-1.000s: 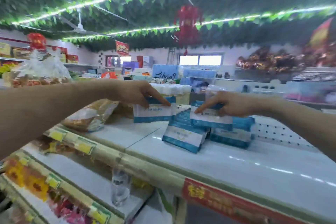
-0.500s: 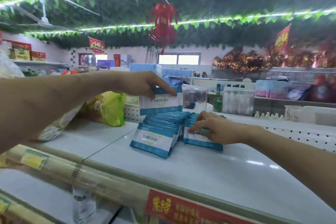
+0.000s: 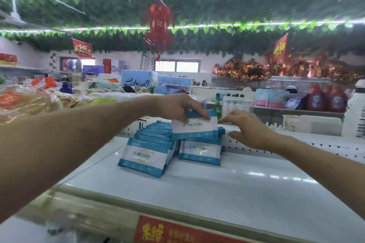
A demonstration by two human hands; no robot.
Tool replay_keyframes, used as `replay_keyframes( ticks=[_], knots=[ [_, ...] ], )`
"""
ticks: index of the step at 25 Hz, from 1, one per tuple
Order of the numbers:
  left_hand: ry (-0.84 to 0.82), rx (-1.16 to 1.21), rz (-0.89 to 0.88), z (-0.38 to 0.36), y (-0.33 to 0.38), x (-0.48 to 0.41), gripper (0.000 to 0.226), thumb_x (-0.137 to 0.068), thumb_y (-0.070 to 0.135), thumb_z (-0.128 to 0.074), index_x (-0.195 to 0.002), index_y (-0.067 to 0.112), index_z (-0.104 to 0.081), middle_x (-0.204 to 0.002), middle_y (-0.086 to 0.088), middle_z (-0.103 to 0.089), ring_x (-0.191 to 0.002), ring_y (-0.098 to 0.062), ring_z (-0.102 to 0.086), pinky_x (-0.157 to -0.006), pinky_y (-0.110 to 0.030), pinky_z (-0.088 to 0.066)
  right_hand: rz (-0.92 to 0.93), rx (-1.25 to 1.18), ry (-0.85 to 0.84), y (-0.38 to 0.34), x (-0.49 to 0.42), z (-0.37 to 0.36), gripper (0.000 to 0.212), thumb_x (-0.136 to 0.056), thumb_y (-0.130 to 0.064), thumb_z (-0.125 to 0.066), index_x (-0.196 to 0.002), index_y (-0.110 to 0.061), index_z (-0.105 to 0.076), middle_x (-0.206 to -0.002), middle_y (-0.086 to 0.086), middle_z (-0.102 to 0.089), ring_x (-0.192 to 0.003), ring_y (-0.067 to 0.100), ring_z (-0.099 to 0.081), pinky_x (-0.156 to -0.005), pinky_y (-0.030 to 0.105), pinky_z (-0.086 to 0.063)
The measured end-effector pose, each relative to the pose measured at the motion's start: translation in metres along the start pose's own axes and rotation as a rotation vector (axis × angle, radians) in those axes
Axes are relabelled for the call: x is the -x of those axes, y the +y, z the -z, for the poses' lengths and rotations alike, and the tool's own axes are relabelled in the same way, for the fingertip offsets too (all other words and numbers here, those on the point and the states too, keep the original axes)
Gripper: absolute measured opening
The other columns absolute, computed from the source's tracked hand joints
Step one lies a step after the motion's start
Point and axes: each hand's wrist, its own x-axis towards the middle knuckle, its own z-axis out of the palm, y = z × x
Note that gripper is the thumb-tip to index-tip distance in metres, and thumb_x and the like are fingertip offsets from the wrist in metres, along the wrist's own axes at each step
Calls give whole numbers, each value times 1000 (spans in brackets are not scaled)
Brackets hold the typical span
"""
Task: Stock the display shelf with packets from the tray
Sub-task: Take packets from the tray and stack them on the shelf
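On the white top shelf (image 3: 227, 187) stand two rows of blue-and-white wipe packets. The left row (image 3: 147, 156) holds several packets leaning one behind another. The right row (image 3: 199, 153) is shorter. My left hand (image 3: 177, 107) grips one packet (image 3: 194, 127) by its top edge and holds it upright just above the right row. My right hand (image 3: 248, 130) hovers at that packet's right side with fingers spread, fingertips close to its edge and to the row's back. No tray is in view.
Bagged snacks (image 3: 29, 102) lie at the left beside my arm. A perforated back rail (image 3: 316, 144) runs behind the packets, with white tubs (image 3: 308, 124) and bottles (image 3: 325, 98) beyond. A red price label (image 3: 177, 233) marks the shelf's front edge.
My left hand carried its packet right and down, from above the left row to over the right row. My right hand lifted off the right row's packets and opened beside the held packet.
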Motion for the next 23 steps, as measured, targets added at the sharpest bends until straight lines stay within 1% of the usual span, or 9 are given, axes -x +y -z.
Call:
replay_keyframes(
  ticks=[5,7,10,13,14,16,18,20,23],
  knots=[
    [-233,-170,-28,-47,-21,-34,57,-87,-10,-65,-122,33,-76,-132,12,-67,-115,-18,-64,-106,-45,-52,-50,33,62,17,26,22,40,-91,-23,-72,-127,-40,-66,-125,-12,-60,-116,13,-53,-104,46,-45],
    [-262,-198,-22,-56,-29,-36,54,-86,-9,-66,-118,33,-78,-129,14,-67,-115,-17,-62,-108,-44,-49,-46,45,65,17,33,23,39,-92,-25,-72,-126,-42,-66,-126,-14,-60,-118,12,-52,-104,45,-44],
    [-194,-249,-60,-62,-28,-35,53,-86,-8,-67,-116,34,-78,-131,9,-58,-120,-15,-54,-109,-39,-45,-42,70,43,9,35,22,35,-93,-28,-70,-124,-44,-66,-126,-14,-60,-119,12,-52,-104,45,-43],
    [-69,-280,-98,-63,-25,-29,44,-89,-4,-67,-113,30,-79,-134,7,-49,-122,-9,-44,-100,-22,-39,-9,75,30,-10,28,22,31,-95,-29,-68,-123,-42,-67,-127,-15,-61,-118,11,-52,-104,43,-44],
    [-41,-280,-100,-59,-27,-25,41,-90,-1,-67,-114,30,-79,-134,8,-51,-121,-9,-46,-101,-22,-40,9,72,25,-18,24,22,30,-96,-29,-67,-123,-42,-67,-126,-15,-62,-116,11,-53,-104,42,-43],
    [4,-269,-93,-46,-32,-6,36,-93,5,-66,-119,29,-75,-127,9,-56,-115,-11,-54,-103,-30,-47,60,45,6,-40,14,21,29,-97,-29,-66,-124,-40,-67,-123,-14,-62,-113,11,-53,-104,42,-44],
    [63,-264,-47,-29,-35,26,35,-98,11,-64,-127,29,-71,-116,16,-58,-105,-5,-59,-93,-23,-50,137,24,-25,-69,0,16,32,-97,-28,-64,-126,-40,-66,-124,-13,-61,-113,12,-52,-103,43,-43],
    [121,-260,38,-12,-39,70,32,-102,18,-61,-131,30,-68,-112,22,-57,-102,0,-59,-87,-16,-48,234,-6,-40,-109,-21,9,34,-97,-28,-61,-128,-40,-64,-123,-10,-62,-113,14,-52,-102,44,-43],
    [217,-253,193,9,-49,150,27,-105,31,-57,-129,32,-67,-119,13,-65,-107,-7,-62,-94,-32,-53,382,-91,-33,-182,-55,-5,32,-96,-27,-62,-127,-35,-65,-121,-10,-65,-109,14,-57,-98,44,-46]
  ],
)
